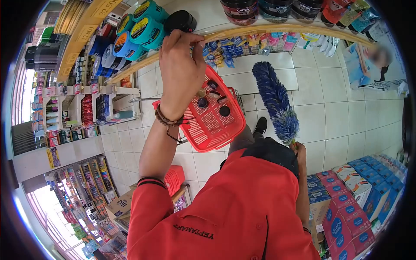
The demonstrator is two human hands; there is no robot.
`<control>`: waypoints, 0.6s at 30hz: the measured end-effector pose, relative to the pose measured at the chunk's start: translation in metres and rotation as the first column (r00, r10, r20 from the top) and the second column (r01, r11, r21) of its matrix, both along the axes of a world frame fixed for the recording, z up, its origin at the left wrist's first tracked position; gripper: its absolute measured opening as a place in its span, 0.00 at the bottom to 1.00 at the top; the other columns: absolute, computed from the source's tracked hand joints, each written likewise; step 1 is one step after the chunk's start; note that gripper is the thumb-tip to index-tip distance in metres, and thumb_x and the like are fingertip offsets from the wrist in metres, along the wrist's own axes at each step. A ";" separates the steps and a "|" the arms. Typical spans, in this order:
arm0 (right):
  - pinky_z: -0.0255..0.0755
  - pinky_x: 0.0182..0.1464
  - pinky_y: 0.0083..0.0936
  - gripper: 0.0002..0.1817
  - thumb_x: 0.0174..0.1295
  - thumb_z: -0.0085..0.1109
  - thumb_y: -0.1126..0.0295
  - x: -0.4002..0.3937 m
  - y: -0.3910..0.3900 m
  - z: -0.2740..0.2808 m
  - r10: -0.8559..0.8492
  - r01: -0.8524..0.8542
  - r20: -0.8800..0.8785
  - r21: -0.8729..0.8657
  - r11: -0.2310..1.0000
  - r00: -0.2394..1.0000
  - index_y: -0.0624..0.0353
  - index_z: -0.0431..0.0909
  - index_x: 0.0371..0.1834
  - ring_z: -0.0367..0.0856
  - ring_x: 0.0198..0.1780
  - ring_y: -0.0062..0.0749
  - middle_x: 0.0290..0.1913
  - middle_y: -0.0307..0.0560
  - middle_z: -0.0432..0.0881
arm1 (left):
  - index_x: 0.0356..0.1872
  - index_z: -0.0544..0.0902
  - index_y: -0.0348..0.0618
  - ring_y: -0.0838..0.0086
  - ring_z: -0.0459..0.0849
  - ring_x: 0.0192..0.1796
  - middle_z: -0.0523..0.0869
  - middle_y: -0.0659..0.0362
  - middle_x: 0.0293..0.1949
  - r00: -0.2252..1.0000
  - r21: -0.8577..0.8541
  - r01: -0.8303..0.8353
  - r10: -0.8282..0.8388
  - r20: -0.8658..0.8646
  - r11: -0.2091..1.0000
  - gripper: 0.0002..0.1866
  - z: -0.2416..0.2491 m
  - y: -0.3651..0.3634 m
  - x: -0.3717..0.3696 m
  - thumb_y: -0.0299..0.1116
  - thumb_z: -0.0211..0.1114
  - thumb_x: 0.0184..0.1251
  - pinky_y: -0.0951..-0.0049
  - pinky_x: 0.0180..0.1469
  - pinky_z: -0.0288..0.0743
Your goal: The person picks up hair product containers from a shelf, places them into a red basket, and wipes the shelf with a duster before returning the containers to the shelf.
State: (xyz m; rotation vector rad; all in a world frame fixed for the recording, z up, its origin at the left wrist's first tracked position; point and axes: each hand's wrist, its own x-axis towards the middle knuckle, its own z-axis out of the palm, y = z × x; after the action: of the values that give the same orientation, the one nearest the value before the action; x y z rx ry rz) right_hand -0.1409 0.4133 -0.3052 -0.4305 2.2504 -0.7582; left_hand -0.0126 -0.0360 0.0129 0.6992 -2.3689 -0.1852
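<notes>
My left hand [182,65] is raised to a yellow-edged shelf [242,32], and its fingers are closed on a black round jar [181,20] beside teal jars [145,26]. A beaded bracelet sits on that wrist. My right hand [298,151] is low at my chest and grips the handle of a blue feather duster [276,102], which points up and away. Below my left forearm is a red plastic basket [216,130] with several small dark containers in it. I wear a red shirt.
Blue tubs [106,47] stand left of the teal jars, and dark jars [260,8] line a higher shelf. Red and blue boxes [355,199] are stacked at lower right. Product racks [73,112] fill the left side, over a white tiled floor [346,117].
</notes>
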 end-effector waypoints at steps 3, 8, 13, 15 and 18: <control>0.70 0.34 0.44 0.30 0.66 0.65 0.48 -0.001 0.001 -0.004 0.020 -0.020 -0.023 0.001 1.000 1.000 0.71 0.78 0.28 0.74 0.26 0.50 0.23 0.66 0.76 | 0.41 0.87 0.34 0.58 0.88 0.42 0.87 0.51 0.38 1.000 0.037 0.009 -0.009 -0.014 0.999 0.04 0.005 -0.001 0.001 0.21 0.68 0.68 0.61 0.47 0.81; 0.71 0.35 0.44 0.30 0.66 0.65 0.47 -0.004 0.003 -0.017 0.019 -0.019 0.003 0.016 1.000 1.000 0.71 0.78 0.29 0.74 0.26 0.54 0.24 0.66 0.76 | 0.41 0.87 0.35 0.58 0.89 0.41 0.88 0.51 0.38 1.000 0.002 -0.001 0.001 -0.009 1.000 0.04 0.003 -0.002 -0.001 0.22 0.68 0.68 0.62 0.46 0.81; 0.73 0.38 0.46 0.29 0.65 0.65 0.47 -0.007 0.000 -0.010 0.041 -0.041 0.007 0.051 0.998 0.999 0.70 0.81 0.32 0.80 0.30 0.60 0.27 0.68 0.80 | 0.40 0.88 0.37 0.58 0.88 0.41 0.87 0.51 0.37 0.999 -0.065 -0.028 0.030 0.037 0.998 0.03 0.006 0.007 -0.003 0.24 0.69 0.69 0.59 0.47 0.79; 0.74 0.39 0.47 0.28 0.65 0.65 0.47 -0.008 0.000 -0.008 0.048 -0.047 -0.004 0.068 0.997 0.999 0.70 0.82 0.32 0.82 0.32 0.61 0.28 0.68 0.81 | 0.42 0.88 0.41 0.58 0.86 0.44 0.85 0.54 0.38 0.988 -0.188 -0.073 0.097 0.119 0.979 0.05 0.009 0.014 -0.003 0.25 0.69 0.68 0.56 0.49 0.77; 0.74 0.40 0.47 0.28 0.64 0.65 0.47 -0.009 0.001 -0.006 0.017 -0.020 0.042 0.067 0.998 0.999 0.70 0.82 0.33 0.83 0.34 0.63 0.29 0.69 0.82 | 0.47 0.88 0.44 0.59 0.84 0.49 0.84 0.55 0.43 0.968 -0.277 -0.045 0.111 0.226 0.960 0.09 0.012 0.026 -0.005 0.27 0.69 0.67 0.54 0.51 0.74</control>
State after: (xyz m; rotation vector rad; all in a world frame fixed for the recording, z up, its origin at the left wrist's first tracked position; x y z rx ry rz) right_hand -0.1501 0.4143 -0.3114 -0.3991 2.2229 -0.6733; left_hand -0.0180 -0.0105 0.0252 0.7138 -2.5221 0.2689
